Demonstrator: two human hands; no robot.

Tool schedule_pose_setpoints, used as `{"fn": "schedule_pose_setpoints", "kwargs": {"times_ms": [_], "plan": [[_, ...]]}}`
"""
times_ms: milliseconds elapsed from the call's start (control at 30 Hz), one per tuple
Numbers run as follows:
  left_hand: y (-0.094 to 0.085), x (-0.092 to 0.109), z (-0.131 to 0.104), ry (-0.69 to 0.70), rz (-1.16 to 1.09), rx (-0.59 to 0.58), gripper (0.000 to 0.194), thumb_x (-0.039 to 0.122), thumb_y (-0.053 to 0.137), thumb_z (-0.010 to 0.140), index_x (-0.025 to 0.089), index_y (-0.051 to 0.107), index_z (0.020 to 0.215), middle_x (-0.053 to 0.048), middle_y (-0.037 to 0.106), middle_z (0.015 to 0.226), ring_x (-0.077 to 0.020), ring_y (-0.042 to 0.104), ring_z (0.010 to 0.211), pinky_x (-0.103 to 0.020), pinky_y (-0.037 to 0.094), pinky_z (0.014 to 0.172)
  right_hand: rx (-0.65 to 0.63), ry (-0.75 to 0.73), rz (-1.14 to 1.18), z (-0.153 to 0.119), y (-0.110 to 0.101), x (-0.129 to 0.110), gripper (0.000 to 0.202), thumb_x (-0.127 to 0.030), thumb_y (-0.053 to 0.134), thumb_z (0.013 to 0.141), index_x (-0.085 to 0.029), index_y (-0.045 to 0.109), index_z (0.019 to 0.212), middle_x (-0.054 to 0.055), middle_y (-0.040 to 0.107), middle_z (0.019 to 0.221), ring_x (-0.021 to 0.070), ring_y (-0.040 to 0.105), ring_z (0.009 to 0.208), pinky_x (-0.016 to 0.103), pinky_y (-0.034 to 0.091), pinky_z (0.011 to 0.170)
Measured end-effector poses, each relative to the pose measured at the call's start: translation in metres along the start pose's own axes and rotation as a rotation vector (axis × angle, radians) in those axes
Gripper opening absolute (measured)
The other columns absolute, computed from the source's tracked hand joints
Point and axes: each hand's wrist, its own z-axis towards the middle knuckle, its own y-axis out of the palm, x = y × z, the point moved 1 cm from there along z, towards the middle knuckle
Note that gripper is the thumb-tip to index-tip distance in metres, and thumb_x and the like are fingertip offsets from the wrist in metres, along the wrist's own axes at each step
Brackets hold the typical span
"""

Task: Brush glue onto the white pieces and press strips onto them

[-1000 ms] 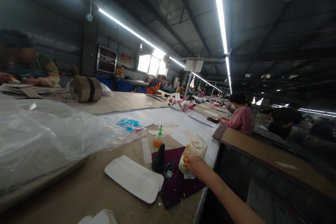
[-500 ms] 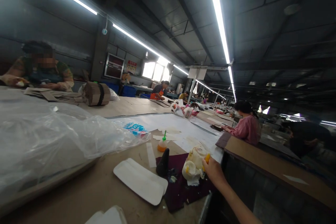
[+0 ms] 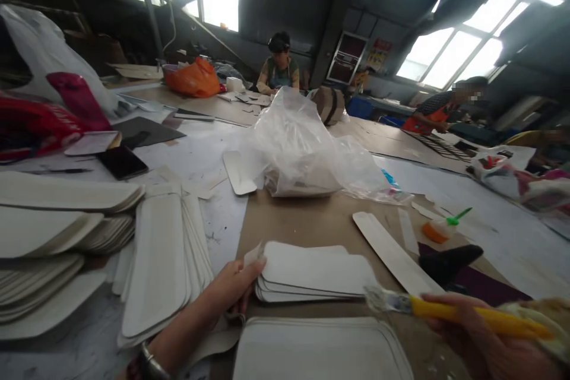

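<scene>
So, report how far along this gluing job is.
Done, apparently: large stacks of white pieces lie at the left. In hand: the left hand steadies a small stack of pieces, while the right hand holds a yellow-handled brush just beside it. Left: that stack, seemingly unbrushed.

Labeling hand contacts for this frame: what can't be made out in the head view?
- right hand: cut off by the bottom edge; grip on the yellow-handled brush only partly visible.
- brush bristles: motion-blurred; glue load unreadable.
- left hand: fingertips hidden under the white card stack.
- plastic bag: contents veiled by film.
</scene>
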Motion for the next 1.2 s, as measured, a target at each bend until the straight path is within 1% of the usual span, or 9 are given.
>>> {"fn": "schedule_pose_setpoints", "kwargs": {"times_ms": [67,167,233,333,567,733,900,1067,1200], "plan": [[0.000,0.003,0.001,0.014,-0.045,-0.035,0.057,0.071,0.036,0.067,0.022,0.033,0.037,0.003,0.037,0.028,-0.0074,0.030,0.026,-0.022,0.020,0.032,-0.141,0.032,0.194,-0.013,0.046,-0.028,0.040,-0.059,0.060,0.064,-0.025,0.064,0.084,0.008,0.069,0.093,0.0236,0.066,0.071,0.036,0.056,0.068],[-0.003,0.004,-0.001,0.023,-0.103,-0.085,0.051,0.067,0.044,0.064,0.021,0.035,0.042,0.005,0.037,0.029,-0.0070,0.031,0.027,-0.021,0.020,0.032,-0.243,0.024,0.450,-0.025,0.097,-0.065,0.035,-0.050,0.070,0.062,-0.020,0.065,0.078,0.005,0.067,0.084,0.0151,0.061,0.059,0.027,0.054,0.057],[-0.005,0.003,-0.003,0.014,-0.128,-0.112,0.048,0.065,0.048,0.062,0.021,0.038,0.046,0.004,0.040,0.031,-0.0065,0.032,0.027,-0.021,0.021,0.033,-0.301,0.010,0.503,-0.029,0.119,-0.078,0.033,-0.048,0.071,0.063,-0.017,0.066,0.076,0.004,0.065,0.080,0.0122,0.058,0.056,0.023,0.052,0.054],[-0.008,0.002,-0.004,-0.007,-0.155,-0.140,0.046,0.063,0.051,0.060,0.020,0.041,0.050,0.004,0.043,0.033,-0.0067,0.033,0.028,-0.020,0.023,0.033,-0.341,0.021,0.524,-0.031,0.137,-0.084,0.033,-0.045,0.070,0.065,-0.015,0.065,0.078,0.004,0.065,0.079,0.0112,0.057,0.057,0.022,0.051,0.053],[-0.008,-0.004,0.001,-0.021,-0.187,-0.155,0.042,0.060,0.052,0.059,0.019,0.045,0.063,0.005,0.045,0.033,-0.0070,0.034,0.027,-0.019,0.022,0.031,-0.322,0.021,0.473,-0.031,0.145,-0.084,0.033,-0.045,0.071,0.065,-0.014,0.064,0.076,0.006,0.066,0.080,0.0112,0.056,0.055,0.023,0.049,0.052],[-0.007,-0.008,0.004,-0.012,-0.176,-0.171,0.040,0.057,0.050,0.061,0.018,0.045,0.069,0.006,0.045,0.033,-0.0074,0.034,0.027,-0.018,0.024,0.030,-0.277,-0.053,0.378,-0.030,0.140,-0.079,0.030,-0.044,0.066,0.072,-0.015,0.065,0.078,0.005,0.065,0.076,0.0120,0.056,0.058,0.023,0.048,0.056],[-0.007,-0.009,0.005,0.004,-0.147,-0.167,0.042,0.058,0.048,0.061,0.017,0.046,0.071,0.005,0.046,0.033,-0.0077,0.035,0.026,-0.018,0.026,0.030,-0.283,-0.058,0.383,-0.037,0.146,-0.075,0.030,-0.045,0.061,0.075,-0.016,0.064,0.080,0.005,0.065,0.075,0.0123,0.056,0.058,0.025,0.048,0.059],[-0.007,-0.007,0.002,0.013,-0.134,-0.170,0.043,0.059,0.048,0.061,0.018,0.046,0.071,0.006,0.045,0.033,-0.0078,0.035,0.027,-0.018,0.026,0.030,-0.207,-0.115,0.281,-0.039,0.145,-0.080,0.029,-0.045,0.061,0.075,-0.016,0.064,0.079,0.001,0.061,0.060,0.0131,0.057,0.056,0.024,0.047,0.059],[-0.007,-0.007,0.001,0.016,-0.122,-0.169,0.043,0.058,0.047,0.062,0.017,0.046,0.073,0.006,0.045,0.033,-0.0080,0.036,0.028,-0.018,0.027,0.031,-0.213,-0.140,0.281,-0.043,0.147,-0.087,0.030,-0.046,0.059,0.076,-0.016,0.064,0.078,0.002,0.062,0.063,0.0131,0.057,0.056,0.025,0.047,0.061]]}}
